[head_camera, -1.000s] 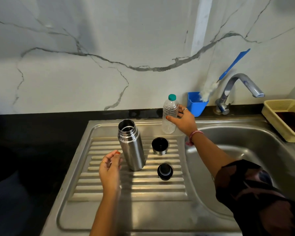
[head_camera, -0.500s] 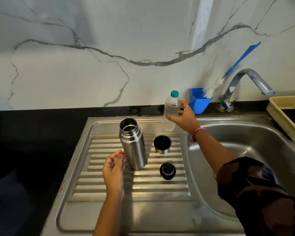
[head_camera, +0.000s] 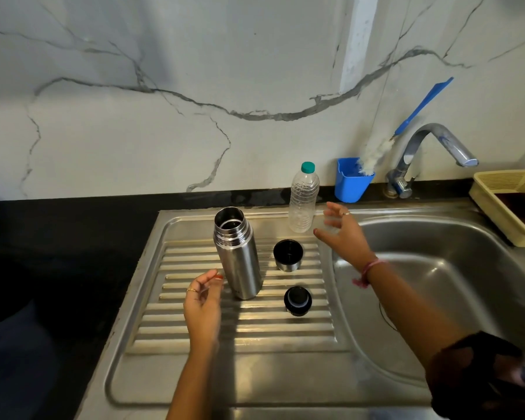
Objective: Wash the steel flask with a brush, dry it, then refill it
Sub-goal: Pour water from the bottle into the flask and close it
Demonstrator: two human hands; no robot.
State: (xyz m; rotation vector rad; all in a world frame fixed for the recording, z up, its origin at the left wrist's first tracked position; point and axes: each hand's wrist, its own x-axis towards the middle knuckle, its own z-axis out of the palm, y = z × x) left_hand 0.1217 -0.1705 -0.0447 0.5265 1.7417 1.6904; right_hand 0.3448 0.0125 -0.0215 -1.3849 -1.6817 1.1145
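The flask [head_camera: 238,253] stands upright and uncapped on the ribbed drainer [head_camera: 240,322], toward its back left. Polished steel, rigid, probably slippery when wet, so it is best gripped round the mid-body. The left hand [head_camera: 203,307] hovers just beside its base, fingers loosely curled, holding nothing. The right hand [head_camera: 343,234], fingers spread, is near the light, crushable bottle [head_camera: 303,201].

Your right hand [head_camera: 341,234] blurs at its fingertips; the yellow basket [head_camera: 508,207] beyond them is cut off.
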